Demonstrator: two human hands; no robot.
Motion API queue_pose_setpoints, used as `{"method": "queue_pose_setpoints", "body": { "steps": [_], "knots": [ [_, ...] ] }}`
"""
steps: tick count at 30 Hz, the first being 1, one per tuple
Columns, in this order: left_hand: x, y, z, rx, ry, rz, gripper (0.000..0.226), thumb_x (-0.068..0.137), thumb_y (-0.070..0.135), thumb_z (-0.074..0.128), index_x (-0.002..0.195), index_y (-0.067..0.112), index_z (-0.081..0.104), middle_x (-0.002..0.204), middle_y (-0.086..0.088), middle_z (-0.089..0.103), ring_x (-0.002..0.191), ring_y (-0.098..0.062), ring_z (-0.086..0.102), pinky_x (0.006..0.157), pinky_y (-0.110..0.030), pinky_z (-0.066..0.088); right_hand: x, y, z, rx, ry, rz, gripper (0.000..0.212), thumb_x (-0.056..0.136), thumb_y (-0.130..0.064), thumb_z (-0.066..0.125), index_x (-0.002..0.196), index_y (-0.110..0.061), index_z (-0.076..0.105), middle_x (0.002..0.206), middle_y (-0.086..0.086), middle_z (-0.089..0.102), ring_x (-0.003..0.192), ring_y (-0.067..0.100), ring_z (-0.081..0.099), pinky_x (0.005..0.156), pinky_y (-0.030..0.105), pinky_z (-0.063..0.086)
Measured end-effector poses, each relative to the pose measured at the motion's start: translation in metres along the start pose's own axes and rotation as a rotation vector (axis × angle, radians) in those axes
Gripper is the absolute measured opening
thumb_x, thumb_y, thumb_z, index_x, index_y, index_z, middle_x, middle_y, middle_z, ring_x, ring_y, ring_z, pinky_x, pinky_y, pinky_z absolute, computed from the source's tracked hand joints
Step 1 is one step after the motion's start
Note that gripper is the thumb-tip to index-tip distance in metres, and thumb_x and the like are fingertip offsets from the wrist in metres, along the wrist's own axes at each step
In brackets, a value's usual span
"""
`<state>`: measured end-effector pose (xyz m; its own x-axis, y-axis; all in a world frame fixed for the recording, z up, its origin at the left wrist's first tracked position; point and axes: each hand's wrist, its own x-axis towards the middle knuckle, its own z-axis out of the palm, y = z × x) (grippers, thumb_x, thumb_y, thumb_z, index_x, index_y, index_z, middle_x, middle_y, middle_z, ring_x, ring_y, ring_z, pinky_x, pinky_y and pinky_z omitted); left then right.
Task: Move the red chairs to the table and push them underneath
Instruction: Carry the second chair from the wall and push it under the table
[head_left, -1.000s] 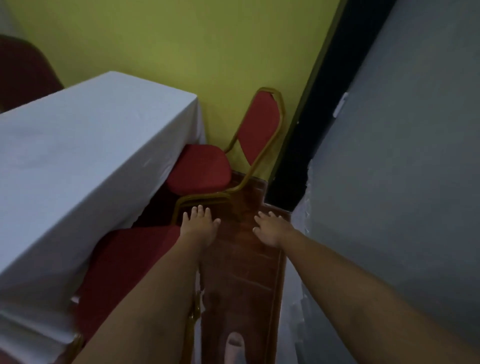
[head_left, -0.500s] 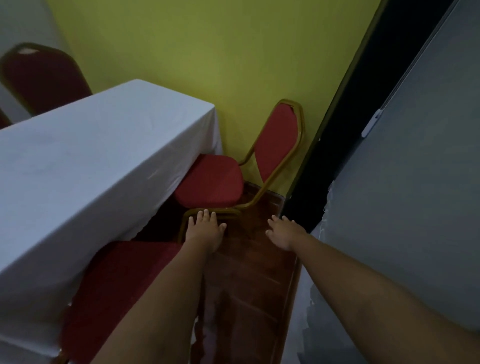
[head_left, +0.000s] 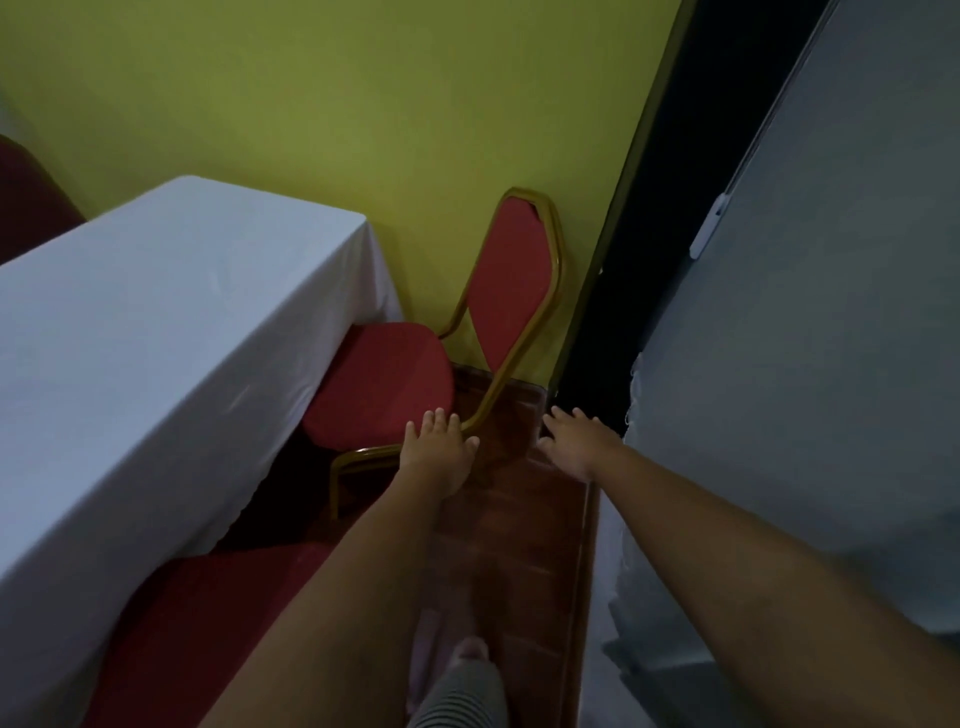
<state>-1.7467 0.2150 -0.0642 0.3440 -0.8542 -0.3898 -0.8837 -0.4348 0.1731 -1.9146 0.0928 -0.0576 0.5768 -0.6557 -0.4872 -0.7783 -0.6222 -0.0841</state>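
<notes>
Now my left hand (head_left: 436, 452) has lifted, open and empty, past the near chair (head_left: 208, 613); far chair (head_left: 379, 384) ahead needs pushing; right hand (head_left: 576, 441) open too

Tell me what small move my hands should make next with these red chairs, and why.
Probably close the left hand on the near chair's gold backrest and push it toward the table. That hand lies open over the frame, the right hand is free, and the seat still juts out past the tablecloth.

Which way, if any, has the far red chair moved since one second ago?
No. The far red chair still has its seat against the white-covered table and its back beside the yellow wall.
</notes>
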Motion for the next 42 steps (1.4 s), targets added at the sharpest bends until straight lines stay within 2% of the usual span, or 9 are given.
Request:
{"method": "queue_pose_setpoints", "body": {
  "steps": [9, 13, 18, 21, 26, 30, 36, 42],
  "knots": [
    [0.123, 0.006, -0.041, 0.036, -0.014, 0.058, 0.058, 0.102, 0.04, 0.014, 0.15, 0.009, 0.002, 0.159, -0.015, -0.001, 0.146, -0.03, -0.004, 0.118, -0.049, 0.004, 0.102, 0.049, -0.071, -0.012, 0.065, 0.027, 0.058, 0.101, -0.038, 0.025, 0.151, -0.014, 0.009, 0.161, 0.006, 0.0, 0.146, 0.03, 0.001, 0.116, 0.046, 0.006],
    [0.178, 0.004, -0.064, -0.049, 0.03, 0.018, 0.062, 0.101, 0.044, 0.014, 0.15, 0.008, 0.003, 0.159, -0.014, 0.001, 0.146, -0.029, -0.002, 0.118, -0.047, 0.004, 0.146, 0.074, -0.116, -0.02, 0.146, 0.054, 0.063, 0.099, -0.043, 0.029, 0.151, -0.015, 0.008, 0.161, 0.006, 0.001, 0.146, 0.029, 0.003, 0.116, 0.045, 0.007],
    [0.221, 0.025, -0.079, -0.103, 0.048, 0.05, 0.063, 0.1, 0.046, 0.015, 0.149, 0.008, 0.003, 0.159, -0.014, 0.001, 0.146, -0.028, -0.001, 0.117, -0.047, 0.003, 0.184, 0.103, -0.171, -0.144, 0.201, 0.035, 0.068, 0.097, -0.041, 0.038, 0.151, -0.015, 0.008, 0.161, 0.006, 0.002, 0.146, 0.028, 0.004, 0.116, 0.045, 0.008],
    [0.249, 0.037, -0.087, -0.129, 0.089, 0.048, 0.065, 0.1, 0.046, 0.018, 0.149, 0.008, 0.002, 0.159, -0.014, 0.0, 0.146, -0.028, -0.002, 0.118, -0.047, 0.002, 0.212, 0.113, -0.208, -0.213, 0.229, -0.013, 0.07, 0.096, -0.038, 0.043, 0.152, -0.015, 0.006, 0.161, 0.007, 0.0, 0.146, 0.028, 0.003, 0.117, 0.045, 0.008],
    [0.29, 0.067, -0.091, -0.193, 0.116, 0.028, 0.077, 0.095, 0.057, 0.024, 0.149, 0.008, -0.002, 0.159, -0.013, -0.001, 0.146, -0.027, -0.004, 0.118, -0.047, 0.001, 0.261, 0.125, -0.261, -0.31, 0.302, -0.118, 0.069, 0.095, -0.02, 0.045, 0.151, -0.012, 0.005, 0.16, 0.009, -0.001, 0.146, 0.028, 0.002, 0.118, 0.045, 0.006],
    [0.329, 0.11, -0.11, -0.285, 0.219, 0.047, 0.089, 0.09, 0.065, 0.032, 0.149, 0.01, -0.005, 0.159, -0.011, -0.002, 0.146, -0.025, -0.004, 0.117, -0.045, -0.002, 0.302, 0.133, -0.295, -0.367, 0.361, -0.192, 0.072, 0.093, -0.005, 0.046, 0.151, -0.013, 0.005, 0.16, 0.009, 0.0, 0.147, 0.028, 0.003, 0.118, 0.044, 0.007],
    [0.369, 0.153, -0.128, -0.308, 0.369, 0.001, 0.095, 0.089, 0.05, 0.05, 0.147, 0.009, -0.014, 0.159, -0.011, -0.004, 0.146, -0.025, -0.006, 0.118, -0.045, -0.001, 0.353, 0.137, -0.307, -0.411, 0.366, -0.292, 0.075, 0.092, -0.003, 0.048, 0.152, -0.015, 0.004, 0.161, 0.007, 0.001, 0.146, 0.029, 0.004, 0.119, 0.046, 0.01],
    [0.373, 0.153, -0.126, -0.18, 0.381, 0.024, 0.093, 0.087, 0.046, 0.049, 0.148, 0.007, -0.01, 0.159, -0.01, -0.005, 0.146, -0.021, -0.007, 0.117, -0.048, -0.007, 0.381, 0.138, -0.31, -0.334, 0.387, -0.388, 0.074, 0.089, -0.001, 0.051, 0.151, -0.014, 0.012, 0.16, 0.006, 0.01, 0.146, 0.028, 0.011, 0.117, 0.045, 0.012]
  ]
}}
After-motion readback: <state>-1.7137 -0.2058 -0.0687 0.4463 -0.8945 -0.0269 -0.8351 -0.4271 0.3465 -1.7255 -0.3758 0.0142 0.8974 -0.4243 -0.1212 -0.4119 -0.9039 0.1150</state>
